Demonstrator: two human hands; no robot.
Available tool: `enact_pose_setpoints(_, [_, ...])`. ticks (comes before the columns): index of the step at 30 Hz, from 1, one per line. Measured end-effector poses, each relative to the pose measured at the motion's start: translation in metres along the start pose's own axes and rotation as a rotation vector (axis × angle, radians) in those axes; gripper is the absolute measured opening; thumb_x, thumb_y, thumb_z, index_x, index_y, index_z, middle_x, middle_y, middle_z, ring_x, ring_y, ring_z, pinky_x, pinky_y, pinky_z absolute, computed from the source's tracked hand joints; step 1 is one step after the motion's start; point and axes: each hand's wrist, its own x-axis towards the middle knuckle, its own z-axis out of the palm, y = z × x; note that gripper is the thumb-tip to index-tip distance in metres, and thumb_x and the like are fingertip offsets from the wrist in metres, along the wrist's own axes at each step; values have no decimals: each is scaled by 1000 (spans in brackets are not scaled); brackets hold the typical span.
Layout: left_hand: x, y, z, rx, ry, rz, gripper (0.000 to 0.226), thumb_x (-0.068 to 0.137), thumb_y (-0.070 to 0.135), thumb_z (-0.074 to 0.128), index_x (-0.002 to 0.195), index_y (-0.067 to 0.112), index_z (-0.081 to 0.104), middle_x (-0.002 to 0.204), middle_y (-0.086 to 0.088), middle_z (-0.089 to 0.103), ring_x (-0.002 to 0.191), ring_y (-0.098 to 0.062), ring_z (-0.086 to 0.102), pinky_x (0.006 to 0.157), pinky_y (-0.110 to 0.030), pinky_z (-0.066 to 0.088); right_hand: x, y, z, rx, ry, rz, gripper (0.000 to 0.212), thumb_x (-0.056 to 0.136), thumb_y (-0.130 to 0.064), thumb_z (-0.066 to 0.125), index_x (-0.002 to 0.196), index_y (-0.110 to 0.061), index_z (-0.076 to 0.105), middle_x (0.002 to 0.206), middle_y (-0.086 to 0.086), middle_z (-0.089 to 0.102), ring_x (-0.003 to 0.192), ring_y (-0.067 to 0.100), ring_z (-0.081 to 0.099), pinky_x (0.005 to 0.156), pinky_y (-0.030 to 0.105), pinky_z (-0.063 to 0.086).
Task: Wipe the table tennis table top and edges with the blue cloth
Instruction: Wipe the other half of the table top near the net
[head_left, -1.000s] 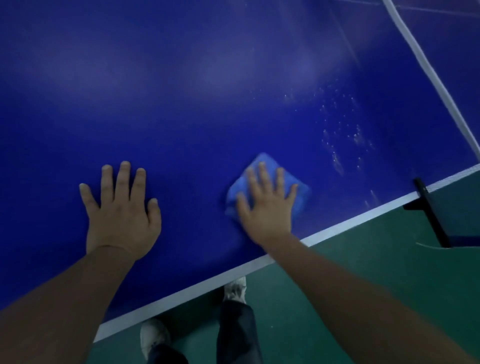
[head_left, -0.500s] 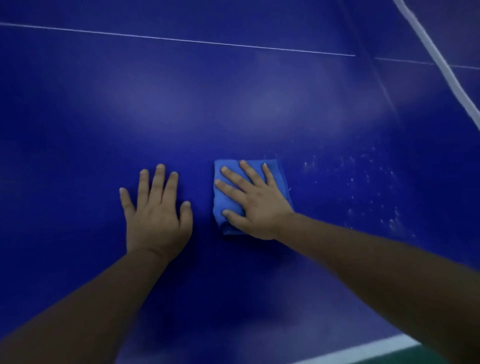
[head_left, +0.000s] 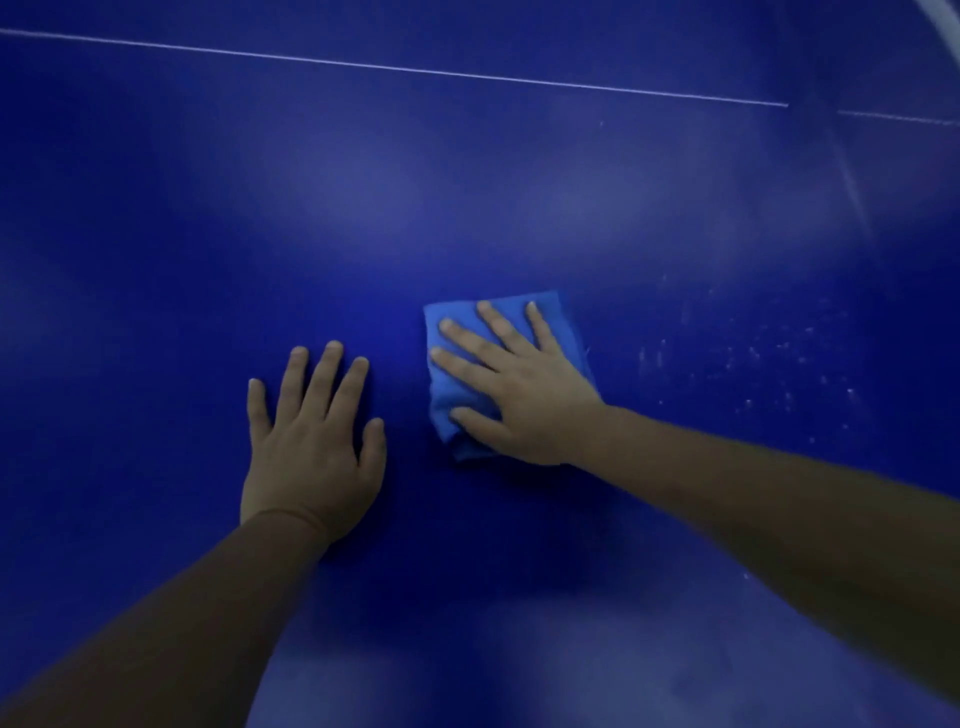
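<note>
Dark blue tabletop (head_left: 519, 182) fills the whole view, w/ soft pale glare patches near the bottom edge and further up. Both bare forearms come in from the bottom corners and angle in toward the blue cloth (head_left: 453, 402).

L hand (head_left: 311, 447) lies palm down on bare tabletop just left of the cloth and a bit nearer the person, not touching it. Its fingers (head_left: 324, 379) are straight, slightly spread, released, holding nothing.

R hand (head_left: 519, 395) lies flat on top of the cloth, pressing it to the tabletop. Its fingers (head_left: 467, 338) are straight and fanned toward the cloth's far-left corner, thumb on the near-left part; no grasp, just a flat press. Cloth is folded, roughly rectangular, a lighter blue than the surface. It shows along the hand's left side and btwn and beyond the fingertips.

Right of the cloth, a scatter of small white specks (head_left: 753, 358) dots the surface. Well beyond the cloth, a thin white line (head_left: 395, 67) crosses the tabletop left to right. Far right of that, a bit of white strip (head_left: 940, 13) cuts the top corner.
</note>
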Motion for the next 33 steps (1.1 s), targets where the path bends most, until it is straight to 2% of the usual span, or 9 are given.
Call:
enact_pose_setpoints(2, [2,-1,0,19,-12,1,71,94,53,15,159,25,17,168,3,6,155,-21,-6,123,-56,-3,10,54,-9,-63,-7,100,71,94,-63,22,158,-34,23,167,-6,19,155,30,10,119,63,0])
enact_pose_setpoints(5, [3,-1,1,33,-26,0,71,94,54,15,158,24,17,168,2,6,155,-22,-6,122,-57,-3,31,135,-27,-4,7,632,68,98,-62,18,160,-34,14,169,-8,7,155,29,2,120,65,1])
enact_pose_setpoints(8, [3,1,-1,26,-30,-5,71,93,53,18,157,22,24,167,0,13,154,-23,0,122,-57,0,54,134,-28,59,63,862,69,99,-63,16,161,-33,11,169,-8,2,155,32,-2,119,66,-1])
enact_pose_setpoints(13, [21,15,-14,-62,76,-50,64,88,45,35,139,9,50,149,-10,44,139,-33,34,112,-59,28,82,55,-18,41,4,410,74,93,-66,8,160,-35,14,169,-10,4,155,29,-5,118,62,-9])
enact_pose_setpoints(15, [49,26,-17,-109,135,-65,63,89,42,38,139,7,50,149,-12,43,139,-33,35,115,-57,24,81,78,-20,38,-17,339,72,94,-68,10,159,-38,14,169,-11,4,155,27,-4,119,61,-8])
enact_pose_setpoints(19, [112,41,-15,-63,102,-32,64,100,44,27,157,14,22,167,-6,10,154,-24,1,122,-54,-6,74,171,-29,11,48,652,65,100,-62,22,160,-36,16,169,-10,7,155,29,3,120,63,3])
enact_pose_setpoints(25, [134,38,-4,-18,35,-29,72,95,57,9,159,25,9,168,-1,0,154,-20,-12,122,-56,-9,86,179,-29,49,93,924,73,95,-65,11,160,-32,13,169,-7,4,155,33,0,119,66,0])
enact_pose_setpoints(31, [134,42,-7,-14,-6,-56,72,94,56,11,160,27,8,168,1,-2,153,-18,-16,122,-55,-10,178,101,-27,66,49,450,75,91,-65,8,159,-35,19,168,-9,10,155,31,1,119,64,-5])
enact_pose_setpoints(33, [134,41,-7,-24,-4,-49,72,95,56,12,160,26,12,168,0,0,154,-18,-14,122,-55,-9,174,133,-30,33,65,516,70,95,-64,15,158,-36,21,168,-9,12,155,30,5,119,63,0])
